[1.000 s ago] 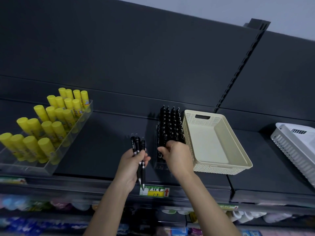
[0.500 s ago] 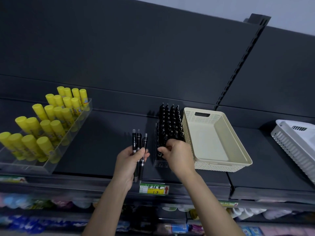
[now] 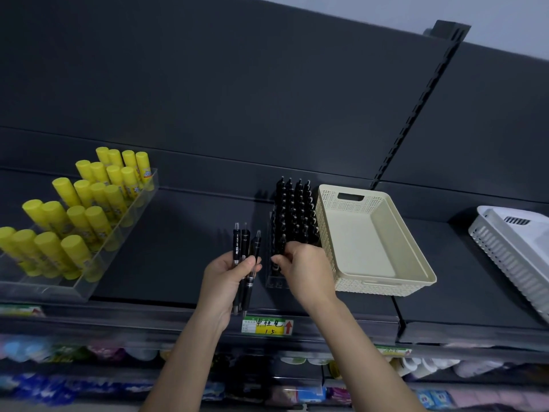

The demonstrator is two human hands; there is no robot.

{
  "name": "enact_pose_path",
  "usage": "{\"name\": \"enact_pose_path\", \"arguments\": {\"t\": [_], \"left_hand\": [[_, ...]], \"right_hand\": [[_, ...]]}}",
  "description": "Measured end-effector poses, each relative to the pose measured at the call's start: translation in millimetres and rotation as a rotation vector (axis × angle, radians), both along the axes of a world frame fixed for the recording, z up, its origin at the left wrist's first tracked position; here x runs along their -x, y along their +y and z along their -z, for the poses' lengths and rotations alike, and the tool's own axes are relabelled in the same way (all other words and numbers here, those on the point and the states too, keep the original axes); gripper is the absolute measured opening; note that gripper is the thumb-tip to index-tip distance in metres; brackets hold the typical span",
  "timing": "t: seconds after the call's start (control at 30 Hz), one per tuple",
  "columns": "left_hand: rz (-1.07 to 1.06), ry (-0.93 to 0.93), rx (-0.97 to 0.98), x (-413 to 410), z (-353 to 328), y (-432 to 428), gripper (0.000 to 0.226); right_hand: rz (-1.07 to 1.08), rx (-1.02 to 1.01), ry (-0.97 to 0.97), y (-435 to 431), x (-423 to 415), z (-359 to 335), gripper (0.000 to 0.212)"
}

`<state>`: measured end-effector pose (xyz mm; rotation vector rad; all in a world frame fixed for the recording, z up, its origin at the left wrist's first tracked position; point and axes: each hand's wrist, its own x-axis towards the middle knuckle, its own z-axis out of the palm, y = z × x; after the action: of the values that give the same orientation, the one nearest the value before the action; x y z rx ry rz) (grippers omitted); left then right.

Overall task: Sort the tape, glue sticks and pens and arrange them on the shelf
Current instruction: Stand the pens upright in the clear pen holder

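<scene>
My left hand [image 3: 227, 281] grips three black pens [image 3: 245, 248] upright, their clicker ends pointing up. Just to the right, a clear holder [image 3: 274, 279] on the dark shelf is packed with several black pens [image 3: 292, 212] standing in rows. My right hand [image 3: 306, 270] is at the front of that holder, its curled fingers pinching a pen there. Several yellow glue sticks [image 3: 80, 209] stand in a clear tray [image 3: 74, 289] at the left of the shelf. No tape shows.
An empty beige basket [image 3: 416, 275] lies tilted right beside the pen holder. A white slatted basket [image 3: 511, 251] sits at the far right. A yellow price label [image 3: 267, 327] is on the shelf's front edge. Lower shelves hold blurred packaged goods.
My left hand has raised its three pens slightly. My right hand stays at the front of the pen holder, hardly shifted.
</scene>
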<state>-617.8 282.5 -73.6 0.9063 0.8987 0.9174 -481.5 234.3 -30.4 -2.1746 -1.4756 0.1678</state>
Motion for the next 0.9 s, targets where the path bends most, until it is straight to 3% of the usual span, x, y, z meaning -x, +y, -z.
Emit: {"name": "enact_pose_path", "arguments": {"t": [0.13, 0.33, 0.47, 0.63, 0.77, 0.9], "left_hand": [[0.034, -0.007, -0.053, 3, -5, -2, 0.008], [0.184, 0.11, -0.211, -2, -8, -8, 0.011], [0.225, 0.111, -0.206, -7, -9, -11, 0.012], [0.044, 0.041, -0.049, -7, -7, -7, 0.013], [-0.009, 0.122, 0.007, -10, -4, -6, 0.017], [-0.014, 0.123, 0.045, -17, -4, -4, 0.013]], "right_hand": [[0.056, 0.035, 0.06, -6, -6, -2, 0.031], [-0.001, -0.064, 0.665, -9, 0, -7, 0.02], [0.001, -0.131, 0.815, -15, 1, -11, 0.025], [0.082, -0.318, 0.756, -22, -11, -26, 0.021], [0.13, -0.435, 0.473, -22, -21, -37, 0.011], [0.109, -0.415, 0.282, -18, -18, -31, 0.005]]}}
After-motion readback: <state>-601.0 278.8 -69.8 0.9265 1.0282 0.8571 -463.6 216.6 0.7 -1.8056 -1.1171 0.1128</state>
